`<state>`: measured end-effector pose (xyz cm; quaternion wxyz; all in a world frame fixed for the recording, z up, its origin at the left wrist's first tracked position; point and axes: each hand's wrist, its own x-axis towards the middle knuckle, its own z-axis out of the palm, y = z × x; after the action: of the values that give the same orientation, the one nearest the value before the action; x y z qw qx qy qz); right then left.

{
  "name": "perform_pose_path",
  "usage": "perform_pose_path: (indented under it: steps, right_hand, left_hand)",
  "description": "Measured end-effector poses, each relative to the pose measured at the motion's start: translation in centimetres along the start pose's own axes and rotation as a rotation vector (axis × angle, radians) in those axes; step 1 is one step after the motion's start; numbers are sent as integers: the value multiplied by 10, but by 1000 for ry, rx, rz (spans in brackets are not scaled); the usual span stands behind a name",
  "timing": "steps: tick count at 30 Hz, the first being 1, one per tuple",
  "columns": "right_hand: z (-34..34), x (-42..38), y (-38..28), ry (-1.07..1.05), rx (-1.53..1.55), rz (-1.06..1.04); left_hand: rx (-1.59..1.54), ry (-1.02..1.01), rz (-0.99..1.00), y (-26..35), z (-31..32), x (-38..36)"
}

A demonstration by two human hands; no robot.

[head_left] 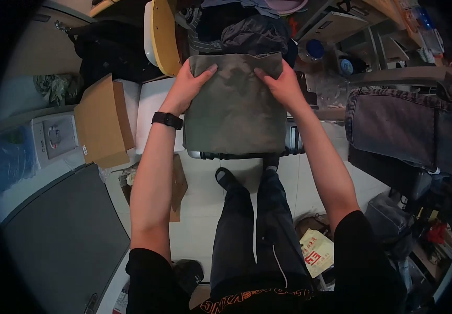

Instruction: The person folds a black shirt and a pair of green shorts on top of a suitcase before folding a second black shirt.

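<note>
L hand (pixel 188 85) & R hand (pixel 284 86) clamped on folded cloth (pixel 235 112); cardbd box (pixel 100 123) contents unclear.

folded grey-green cloth (pixel 235 110), lightly wrinkled, squarish, its top edge uneven

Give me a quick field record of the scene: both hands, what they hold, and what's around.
Held: grey-green cloth, hanging smooth between the hands
Left hand: grips its upper left corner, thumb on the near face
Right hand: grips its upper right corner, thumb likewise
Left wrist: black wristband
Beyond: heap of dark clothes
Left side: cardboard box
Right side: dark jeans
Unclear: whether the cloth touches anything beneath
</note>
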<state>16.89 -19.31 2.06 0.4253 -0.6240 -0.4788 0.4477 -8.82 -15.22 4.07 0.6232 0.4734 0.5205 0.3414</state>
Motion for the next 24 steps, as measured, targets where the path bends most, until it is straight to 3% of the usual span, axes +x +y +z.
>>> perform_pose_path:
  steps: [3, 5, 6, 8, 11, 12, 16, 18, 20, 22, 24]
  right_hand:
    - [-28, -13, -55, -40, 94, 24]
    - [-43, -38, -119, -15, 149, 40]
    - [-54, -46, -129, -30, 118, -28]
    - [-68, -66, -151, 4, 48, -203]
    - [-90, -95, -158, -70, -98, -320]
    - [-93, -108, -156, -75, -70, -273]
    - [-99, -150, -150, -93, -28, -158]
    - [-97, -147, -134, -132, -26, -101]
    - [-86, -132, -109, -93, 8, -18]
    - [-65, -111, -94, 0, 121, 127]
    - [-52, -80, -57, 15, 45, 138]
  left_hand:
    - [-152, -49, -18, 44, -3, -18]
    - [-122, -96, 117, 81, -6, -37]
    - [-123, -93, 120, 98, -5, -50]
    - [52, -61, 469, 124, 2, -76]
    - [-13, -129, 439, 137, 10, -108]
    - [119, -187, 481, 133, 3, -116]
    - [103, -183, 388, 122, 16, -161]
    - [-46, -60, 254, 112, 24, -167]
    - [20, -36, 235, 94, 24, -150]
    - [44, 32, 48, 64, 25, -123]
    - [50, 29, -1, 21, 21, -86]
